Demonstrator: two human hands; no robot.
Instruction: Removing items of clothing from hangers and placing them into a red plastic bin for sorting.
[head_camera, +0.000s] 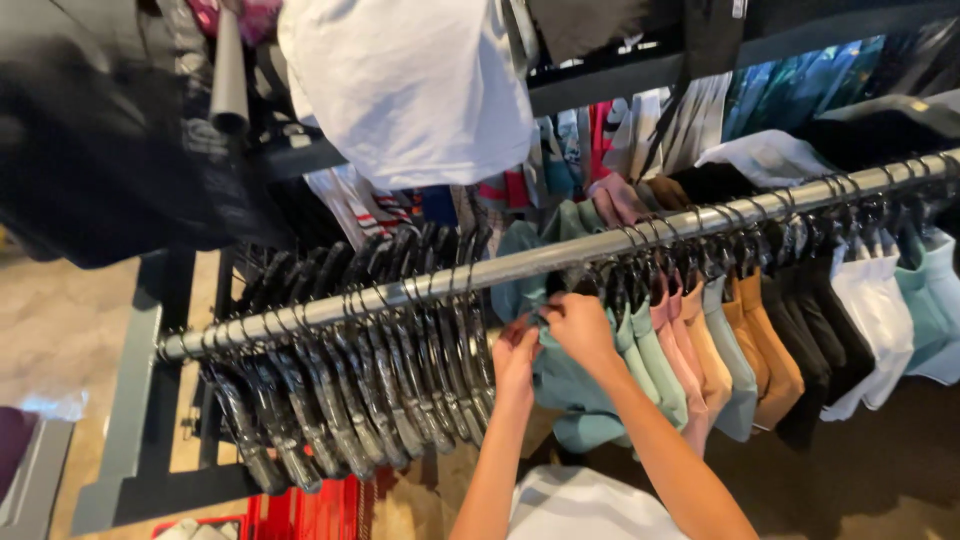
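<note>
Both my hands are at a pale green garment (570, 385) hanging from a silver clothes rail (520, 262). My left hand (516, 358) pinches the garment's near edge just under the rail. My right hand (580, 325) grips its top by the black hanger. The hanger's hook is partly hidden behind my fingers.
Several empty black hangers (350, 380) crowd the rail's left half. To the right hang green, pink, tan, black and white tops (760, 340). A white shirt (420, 80) hangs overhead from an upper rack. A grey rack frame (135, 400) and a red crate (310, 510) stand lower left.
</note>
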